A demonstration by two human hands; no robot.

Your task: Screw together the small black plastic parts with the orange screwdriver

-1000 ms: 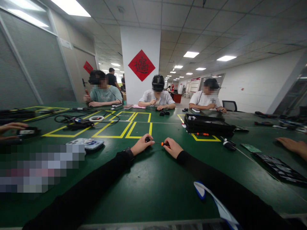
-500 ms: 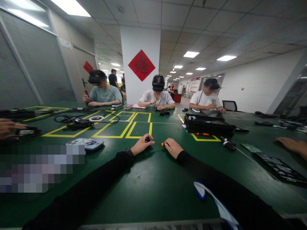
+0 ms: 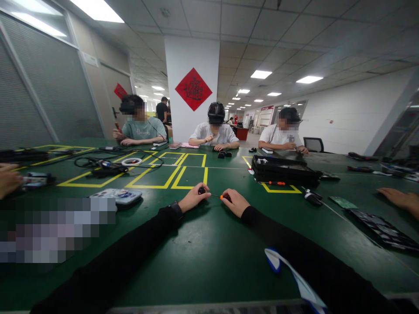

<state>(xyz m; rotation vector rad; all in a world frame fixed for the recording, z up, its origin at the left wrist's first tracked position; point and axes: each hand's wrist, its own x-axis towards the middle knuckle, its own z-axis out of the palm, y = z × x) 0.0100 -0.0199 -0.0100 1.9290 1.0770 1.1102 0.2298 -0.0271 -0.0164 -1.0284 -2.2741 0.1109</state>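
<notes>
My two hands rest on the green table (image 3: 209,261), out in front of me. My left hand (image 3: 193,199) has its fingers curled around a small black part (image 3: 202,190). I pinch it at my fingertips. My right hand (image 3: 236,202) is closed on a tiny screwdriver (image 3: 220,197) with an orange grip. Its thin metal tip points at the black part, and the two look like they touch (they are too small for me to be sure). Both hands are near each other, just below the yellow tape boxes (image 3: 183,173) on the table.

A long black tray (image 3: 284,171) sits farther back on my right. I can see a small white thing at its left end, but I cannot tell what else is in it. Another little orange screwdriver (image 3: 274,183) lies just in front of that tray. A flat black tray with many small pockets (image 3: 381,229) lies at the far right, and I cannot tell what the pockets hold. Next to it is a green card (image 3: 342,202).

On my left lie a phone-like thing (image 3: 119,196), a roll of white tape (image 3: 131,162) and black cables (image 3: 98,163). Three people (image 3: 214,131) sit across from me. Other people's hands poke in from the left (image 3: 8,179) and the right (image 3: 399,198).
</notes>
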